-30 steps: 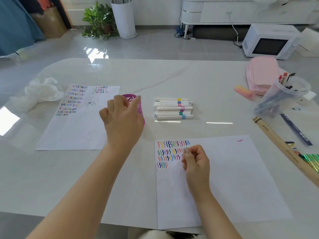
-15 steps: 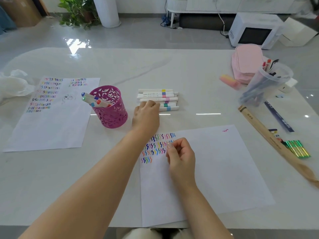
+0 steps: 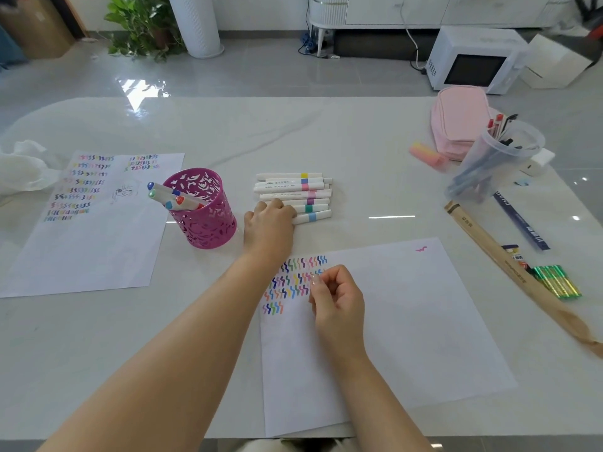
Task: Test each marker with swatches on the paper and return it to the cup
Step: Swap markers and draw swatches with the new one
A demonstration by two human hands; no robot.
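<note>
Left hand: fingers curled onto left ends of marker row; grasp unclear. Pink cup, holding markers, left of those fingers. Right hand: fingers curled on paper, beside swatches; contents unclear.

Between the purple cup and the row of markers runs a narrow bare lane of bench. The left hand fills its near end, fingers on the nearest markers (whether they grip one cannot be told). The leaning markers jut out of the cup's left side, so its mouth lies open only on the right. Right of the row, a wide bare stretch reaches the clear tub and the long wooden box. The right hand sits on the near paper, blocking its left part.
</note>
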